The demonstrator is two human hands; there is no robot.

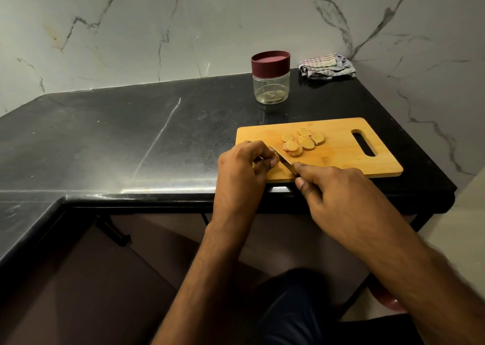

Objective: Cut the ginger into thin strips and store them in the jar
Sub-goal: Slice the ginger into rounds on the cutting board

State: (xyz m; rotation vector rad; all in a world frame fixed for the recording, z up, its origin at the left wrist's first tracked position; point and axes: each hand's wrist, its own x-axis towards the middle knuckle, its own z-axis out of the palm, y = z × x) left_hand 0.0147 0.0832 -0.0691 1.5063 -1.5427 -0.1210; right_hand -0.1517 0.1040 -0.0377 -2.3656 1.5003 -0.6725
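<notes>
A person is working at a black stone counter (131, 134), both bare hands over the near left corner of one wooden cutting board (341, 161). The left hand (244, 171) is curling its fingers around a small remaining piece of ginger (276, 156), pinning it to the board; most of that piece is hidden under the fingertips. The right hand (338, 195) is gripping the handle of one knife (283, 159), forefinger stretched along the top, the narrow blade angling up and left so that its tip is lying just beside the held piece. Whether the edge is touching the ginger cannot be told.

Six round ginger slices (304, 142) are lying in a loose cluster near the middle of the board, some overlapping, just beyond the blade. The board's handle slot is sitting at its right end.

Behind the board, well apart from it, one clear jar (271, 90) is standing upright with a maroon lid (270, 62) on top; nothing can be made out inside it. One crumpled striped cloth (328, 66) is lying to the jar's right, in the counter's back corner against the marble-veined wall (157, 29).
</notes>
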